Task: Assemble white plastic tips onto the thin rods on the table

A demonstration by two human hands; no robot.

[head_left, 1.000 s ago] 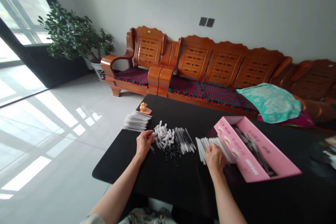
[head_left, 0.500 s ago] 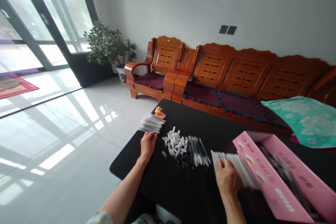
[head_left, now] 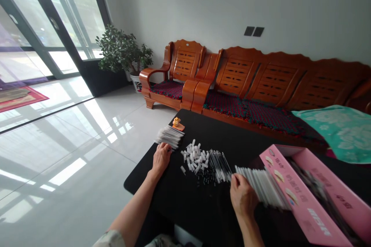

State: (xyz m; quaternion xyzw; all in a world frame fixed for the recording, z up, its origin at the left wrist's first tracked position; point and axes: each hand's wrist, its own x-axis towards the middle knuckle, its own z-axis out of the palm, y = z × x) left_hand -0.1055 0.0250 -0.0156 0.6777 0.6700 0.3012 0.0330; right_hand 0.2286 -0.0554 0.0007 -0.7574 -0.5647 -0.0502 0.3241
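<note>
My left hand [head_left: 161,158] lies on the black table [head_left: 185,200], its fingertips at the near end of a bundle of white pen tubes [head_left: 169,136]; the fingers look loosely curled. My right hand [head_left: 242,197] is closed at the left end of a row of white pen barrels [head_left: 262,187] that leans against a pink box [head_left: 301,197]. Between the hands lie a heap of small white caps [head_left: 194,157] and a pile of thin refills [head_left: 218,161] with small black pieces.
A small orange figure [head_left: 176,123] stands at the table's far corner. Behind the table runs a wooden sofa [head_left: 255,85] with red cushions and a teal cloth [head_left: 339,131]. A potted plant [head_left: 123,52] stands by the window; glossy floor lies to the left.
The view has swung left. My left hand went from the cap heap over to the tube bundle. My right hand stays at the row of barrels.
</note>
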